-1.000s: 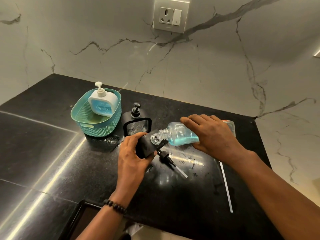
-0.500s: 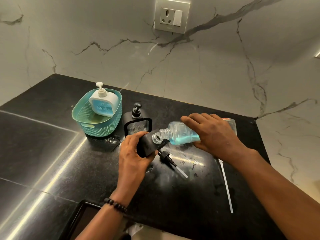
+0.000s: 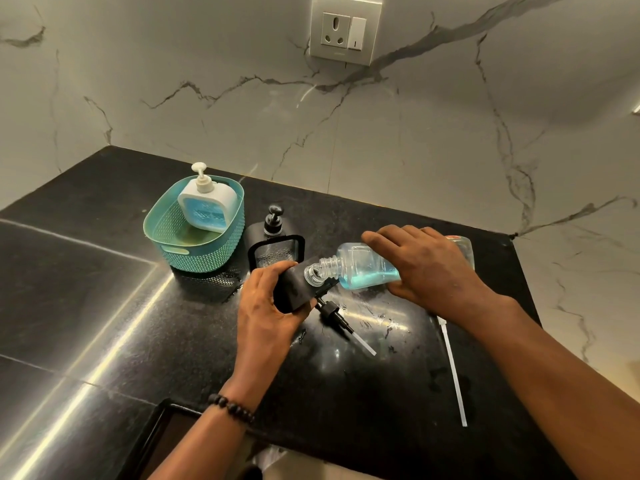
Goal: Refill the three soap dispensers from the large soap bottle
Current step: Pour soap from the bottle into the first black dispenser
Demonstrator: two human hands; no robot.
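My right hand (image 3: 426, 268) grips the large clear soap bottle (image 3: 367, 266), tipped almost flat, blue liquid pooled in its lower side, its open neck pointing left. My left hand (image 3: 266, 303) holds a black dispenser (image 3: 298, 289) tilted, its top under the bottle's mouth. That dispenser's black pump (image 3: 337, 315) with a white tube lies on the counter just below. A second black dispenser (image 3: 275, 237) with its pump on stands behind. A white dispenser (image 3: 207, 206) with blue soap sits in the teal basket (image 3: 197, 251).
A long white dip tube (image 3: 453, 372) lies on the black stone counter (image 3: 86, 306) under my right forearm. Wet smears shine around the pump. A marble wall with a socket (image 3: 344, 29) rises behind. The counter's front edge runs below my wrists.
The bottle's neck has edged slightly down and left toward the black dispenser. Both hands keep their holds; nothing else has moved.
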